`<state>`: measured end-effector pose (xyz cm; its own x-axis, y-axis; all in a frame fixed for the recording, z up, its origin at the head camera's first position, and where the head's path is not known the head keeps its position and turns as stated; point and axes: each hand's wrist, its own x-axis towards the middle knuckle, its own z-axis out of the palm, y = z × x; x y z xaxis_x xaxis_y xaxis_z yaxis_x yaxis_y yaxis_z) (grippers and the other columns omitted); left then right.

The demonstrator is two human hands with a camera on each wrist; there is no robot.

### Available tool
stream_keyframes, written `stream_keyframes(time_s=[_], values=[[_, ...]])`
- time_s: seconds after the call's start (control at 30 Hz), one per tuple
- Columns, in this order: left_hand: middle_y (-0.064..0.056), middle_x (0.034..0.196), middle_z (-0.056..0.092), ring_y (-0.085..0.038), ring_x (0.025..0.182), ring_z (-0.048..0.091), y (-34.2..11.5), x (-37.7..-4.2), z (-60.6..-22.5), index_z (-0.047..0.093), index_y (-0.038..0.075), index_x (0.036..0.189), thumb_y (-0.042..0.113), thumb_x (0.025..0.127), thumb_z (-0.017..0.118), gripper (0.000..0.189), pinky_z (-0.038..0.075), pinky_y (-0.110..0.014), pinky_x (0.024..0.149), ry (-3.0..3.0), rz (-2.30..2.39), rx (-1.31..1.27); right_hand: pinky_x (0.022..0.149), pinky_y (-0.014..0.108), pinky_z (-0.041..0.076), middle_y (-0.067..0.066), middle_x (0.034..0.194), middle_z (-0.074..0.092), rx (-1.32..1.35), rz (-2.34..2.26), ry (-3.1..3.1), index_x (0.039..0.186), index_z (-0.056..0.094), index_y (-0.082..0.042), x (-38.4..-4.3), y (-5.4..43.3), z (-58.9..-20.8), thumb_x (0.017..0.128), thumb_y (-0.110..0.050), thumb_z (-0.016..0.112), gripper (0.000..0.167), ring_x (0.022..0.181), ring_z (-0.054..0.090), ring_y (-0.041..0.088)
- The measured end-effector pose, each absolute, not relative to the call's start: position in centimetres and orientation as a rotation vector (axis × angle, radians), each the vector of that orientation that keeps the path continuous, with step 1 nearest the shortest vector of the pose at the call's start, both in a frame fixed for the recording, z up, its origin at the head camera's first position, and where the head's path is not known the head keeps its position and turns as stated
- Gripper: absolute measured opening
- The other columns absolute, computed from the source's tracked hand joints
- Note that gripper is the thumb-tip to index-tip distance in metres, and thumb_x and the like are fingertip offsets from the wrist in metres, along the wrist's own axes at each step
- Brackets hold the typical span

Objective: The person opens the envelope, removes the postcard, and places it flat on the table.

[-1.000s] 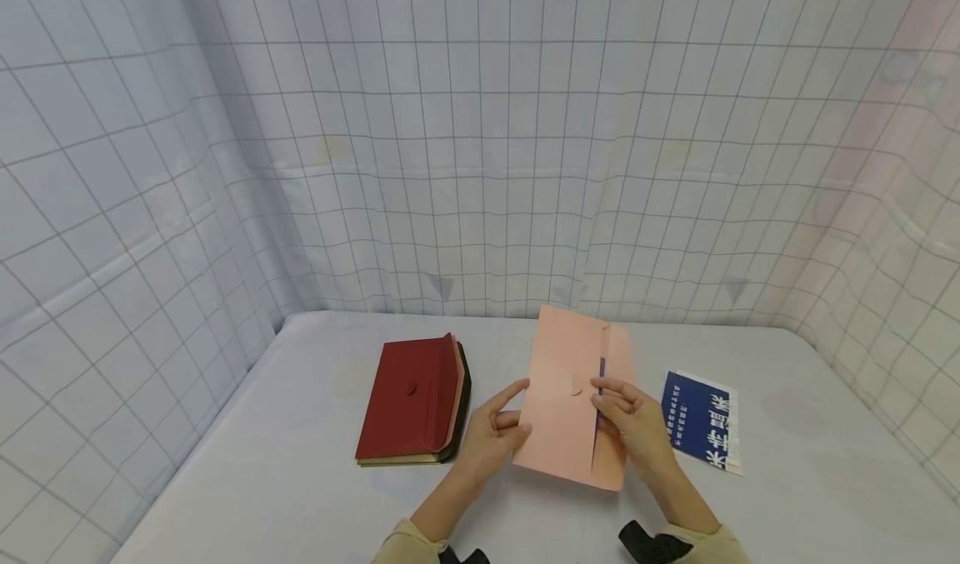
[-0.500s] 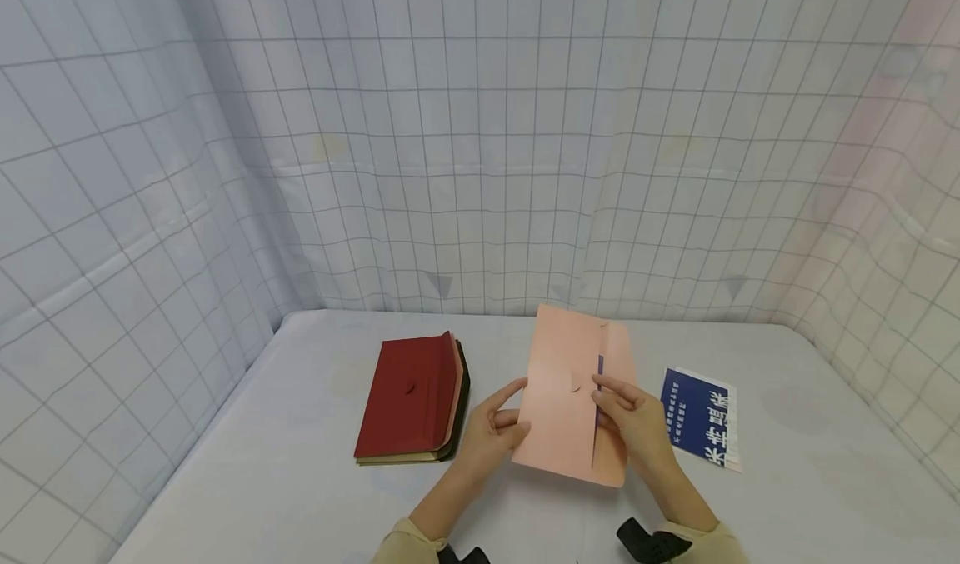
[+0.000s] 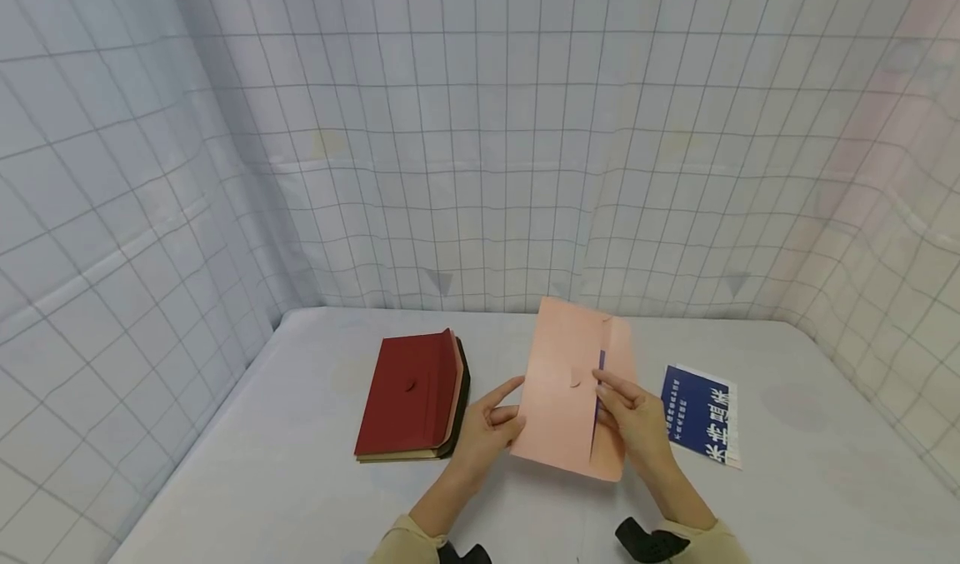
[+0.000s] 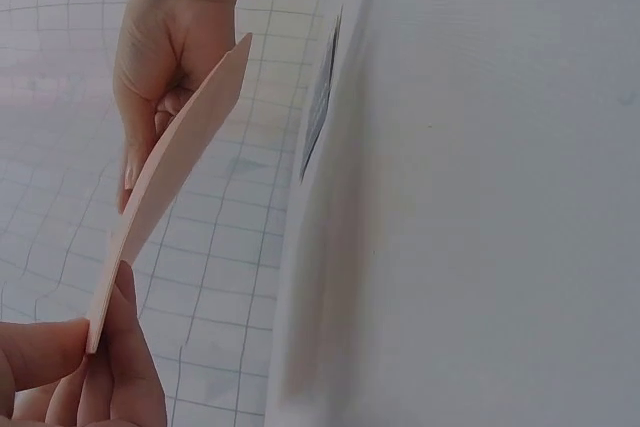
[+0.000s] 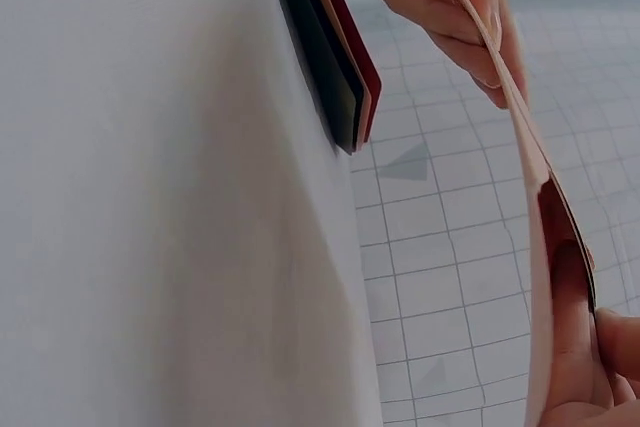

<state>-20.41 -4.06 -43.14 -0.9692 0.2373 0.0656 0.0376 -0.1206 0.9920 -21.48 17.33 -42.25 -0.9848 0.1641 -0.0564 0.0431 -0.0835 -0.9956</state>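
Observation:
A pink paper envelope folder (image 3: pixel 556 397) is held tilted above the table, its flap side to the right. My left hand (image 3: pixel 480 437) pinches its left edge; in the left wrist view, the thumb (image 4: pixel 45 352) and fingers press it from opposite faces. My right hand (image 3: pixel 637 431) grips the front panel's edge along the opening. The right wrist view shows fingers (image 5: pixel 572 332) inside the pocket and the thumb outside. A thin blue strip (image 3: pixel 602 362) shows at the opening; what it belongs to is mostly hidden.
Left on the white table (image 3: pixel 285 481), a red folder (image 3: pixel 405 397) with a tab lies on other dark and tan-edged folders. To the right lies a blue printed sheet (image 3: pixel 697 414) with white lettering. Gridded white curtains (image 3: pixel 480 172) surround the table's back and sides.
The pink folder has risen very slightly, both hands keeping their hold. The red folder and blue sheet stay where they were.

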Motion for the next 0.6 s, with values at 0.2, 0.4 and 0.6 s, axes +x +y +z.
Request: stream_keyframes(time_s=[0.2, 0.4, 0.6], values=[[-0.03, 0.109, 0.065, -0.003, 0.066, 0.053, -4.4, -20.5, -43.0, 0.043, 0.007, 0.14, -0.006, 0.087, 0.055, 0.056, 0.046, -0.017, 0.06, 2.021, 2.257, 0.309, 0.067, 0.014, 0.053, -0.02, 0.078, 0.068, -0.268, 2.19, -2.039, 0.13, 0.053, 0.002, -21.6, 18.1, -42.2, 0.092, -0.005, 0.055, 0.038, 0.072, 0.063, -0.004], [-0.028, 0.108, 0.065, -0.003, 0.066, 0.053, -4.5, -20.7, -43.1, 0.043, 0.008, 0.14, -0.006, 0.086, 0.055, 0.057, 0.048, -0.018, 0.061, 2.02, 2.252, 0.313, 0.067, 0.015, 0.053, -0.021, 0.078, 0.068, -0.232, 2.171, -2.096, 0.131, 0.051, 0.003, -21.9, 18.5, -42.1, 0.092, -0.005, 0.055, 0.04, 0.07, 0.063, -0.003], [-0.028, 0.112, 0.064, -0.003, 0.07, 0.056, -4.5, -20.8, -43.3, 0.044, 0.01, 0.14, -0.006, 0.087, 0.054, 0.056, 0.049, -0.019, 0.063, 2.016, 2.252, 0.293, 0.067, 0.015, 0.053, -0.022, 0.076, 0.068, -0.242, 2.15, -2.126, 0.13, 0.052, 0.003, -21.9, 18.5, -42.0, 0.092, -0.004, 0.055, 0.039, 0.069, 0.063, -0.003]])
